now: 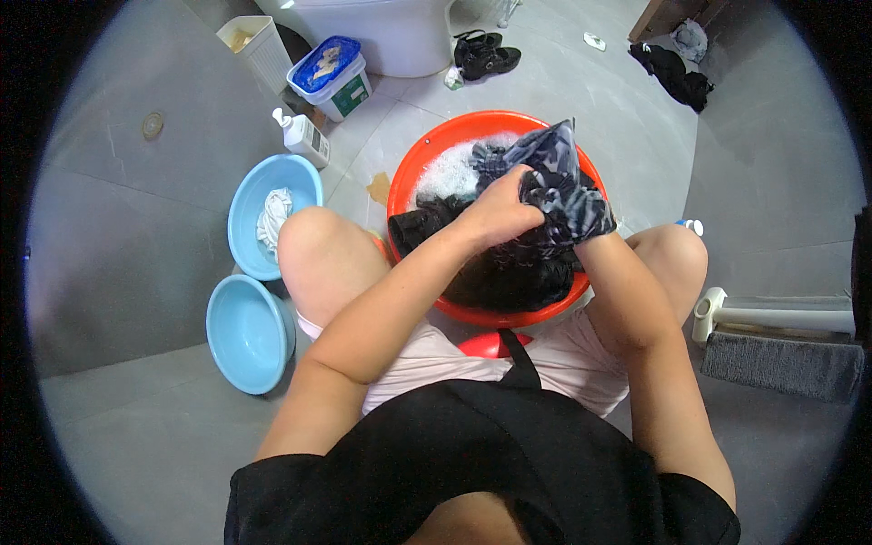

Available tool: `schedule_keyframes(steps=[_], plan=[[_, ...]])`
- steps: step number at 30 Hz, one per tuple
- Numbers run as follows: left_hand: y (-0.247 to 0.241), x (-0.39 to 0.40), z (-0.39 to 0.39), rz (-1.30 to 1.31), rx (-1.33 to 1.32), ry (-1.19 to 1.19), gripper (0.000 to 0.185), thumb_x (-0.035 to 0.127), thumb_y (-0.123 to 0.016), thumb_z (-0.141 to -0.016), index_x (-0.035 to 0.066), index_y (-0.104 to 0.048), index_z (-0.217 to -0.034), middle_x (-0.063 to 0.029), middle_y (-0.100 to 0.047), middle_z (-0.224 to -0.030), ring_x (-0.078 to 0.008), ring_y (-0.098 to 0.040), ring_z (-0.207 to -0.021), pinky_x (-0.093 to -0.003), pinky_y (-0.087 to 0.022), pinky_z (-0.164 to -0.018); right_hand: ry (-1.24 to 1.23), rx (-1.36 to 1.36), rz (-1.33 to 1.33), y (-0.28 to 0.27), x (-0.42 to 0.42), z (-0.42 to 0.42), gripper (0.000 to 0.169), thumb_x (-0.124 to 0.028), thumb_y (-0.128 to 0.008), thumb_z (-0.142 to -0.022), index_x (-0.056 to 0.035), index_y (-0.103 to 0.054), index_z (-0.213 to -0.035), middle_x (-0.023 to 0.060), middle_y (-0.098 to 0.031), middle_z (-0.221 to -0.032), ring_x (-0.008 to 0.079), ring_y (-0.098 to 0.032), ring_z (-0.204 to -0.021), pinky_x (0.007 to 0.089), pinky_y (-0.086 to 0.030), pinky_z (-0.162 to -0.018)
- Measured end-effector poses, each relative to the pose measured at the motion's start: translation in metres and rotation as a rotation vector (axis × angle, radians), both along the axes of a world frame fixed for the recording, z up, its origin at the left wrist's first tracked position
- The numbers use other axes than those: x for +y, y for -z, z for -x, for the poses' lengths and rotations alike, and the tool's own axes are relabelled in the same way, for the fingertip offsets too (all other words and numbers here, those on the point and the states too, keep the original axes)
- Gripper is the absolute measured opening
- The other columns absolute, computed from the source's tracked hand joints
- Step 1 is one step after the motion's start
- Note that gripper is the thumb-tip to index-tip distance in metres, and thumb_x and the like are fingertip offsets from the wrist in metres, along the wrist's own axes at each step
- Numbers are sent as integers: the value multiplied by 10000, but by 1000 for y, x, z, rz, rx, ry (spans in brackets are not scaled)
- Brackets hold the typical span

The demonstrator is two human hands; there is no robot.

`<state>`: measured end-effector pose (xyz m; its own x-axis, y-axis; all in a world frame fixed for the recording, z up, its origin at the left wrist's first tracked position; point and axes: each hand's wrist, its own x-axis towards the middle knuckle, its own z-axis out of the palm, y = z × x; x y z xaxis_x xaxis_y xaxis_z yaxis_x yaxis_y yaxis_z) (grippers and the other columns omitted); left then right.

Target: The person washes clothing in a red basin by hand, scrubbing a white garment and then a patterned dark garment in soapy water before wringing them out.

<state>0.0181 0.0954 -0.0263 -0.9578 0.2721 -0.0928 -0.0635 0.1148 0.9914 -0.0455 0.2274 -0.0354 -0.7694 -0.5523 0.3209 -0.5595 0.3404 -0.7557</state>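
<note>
In front of me, a red plastic basin (406, 170) holds suds (446, 176) and soaked dark clothes. My left hand (507, 208) grips a wet black, grey and white patterned garment (569, 204), pinching its bunched fabric between thumb and fingers. The same garment drapes over my right hand (598, 246), so only the wrist area shows and the fingers are hidden. Part of the patterned cloth stands up in a peak towards the far rim. Beneath my hands, a black garment (511, 283) fills the near side of the basin.
Two light-blue basins (242, 334) stand at left, the farther with white cloth (274, 216). Beyond are a white pump bottle (305, 139), a blue-lidded tub (330, 75), a toilet (388, 34) and black shoes (485, 58). At right lies a white bar (783, 319) with a grey fabric pad (783, 368).
</note>
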Motion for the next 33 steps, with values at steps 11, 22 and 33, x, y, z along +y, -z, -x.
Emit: schedule_keyframes(steps=[11, 22, 33], plan=[[30, -16, 24, 142, 123, -212, 309, 138, -603, -777, 7, -595, -1057, -87, -653, -964, -167, -593, -876, -303, -450, -807, -87, 348, -49, -2, -12, -4, 187, -161, -528, -773, -81, -558, -939, 111, -552, -898, 286, -498, -880, 459, -341, -927], [-1, -22, 22, -780, -354, -112, 183, 107, -567, -804, 40, -604, -971, -58, -636, -933, -174, -611, -847, -315, -495, -751, -17, -185, 61, 3, -13, -13, 287, -221, -520, -838, -40, -550, -1059, 117, -576, -1000, 230, -529, -915, 390, -407, -862], [12, -79, 45, -757, -455, -619, 224, 100, -447, -803, -35, -583, -920, -134, -633, -900, -266, -621, -804, -403, -508, -763, 51, -541, -176, -79, 24, 11, 280, -298, -533, -887, -45, -611, -977, -6, -582, -825, 98, -510, -781, 265, -430, -717]])
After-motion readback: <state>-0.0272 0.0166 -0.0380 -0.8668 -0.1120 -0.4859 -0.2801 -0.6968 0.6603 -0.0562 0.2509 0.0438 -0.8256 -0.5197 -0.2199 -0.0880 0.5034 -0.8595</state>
